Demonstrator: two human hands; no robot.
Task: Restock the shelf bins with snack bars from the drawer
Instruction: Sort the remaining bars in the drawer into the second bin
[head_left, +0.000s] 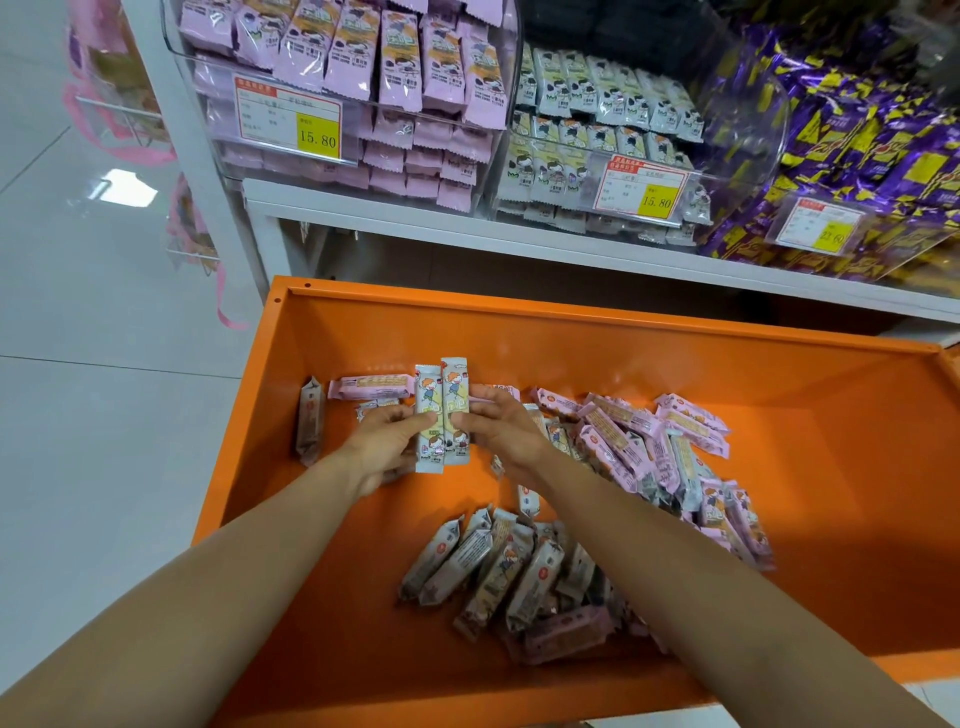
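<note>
Both hands reach into the open orange drawer (519, 332), and each holds one pale, cartoon-printed snack bar above the drawer floor. The left grip (387, 441) is narrow, its fingertips curled onto the left bar (428, 389) from that bar's outer side. The right grip (498, 431) mirrors it, fingers pinching the right bar (455, 384) from the opposite side. The two bars lie between the grips, side by side with their long edges touching.

Each bar's long axis runs away from the person, the far ends pointing toward the white shelf (467, 228) and the near ends toward the wrists. The printed faces are turned up to the camera. The right bar sits slightly farther forward than the left bar.

On the drawer floor, a pink bar (371, 387) lies crosswise just behind the left grip, and a brownish bar (310, 426) lies near the left wall. A heap of pink bars (649, 441) spreads to the right, under and beyond the right forearm. A pile of grey-brown bars (498, 571) lies nearer the front, between the forearms.

Above, clear shelf bins hold pink packs (337, 62), pale packs (597, 130) and purple packs (857, 130), with yellow price tags on their fronts.
</note>
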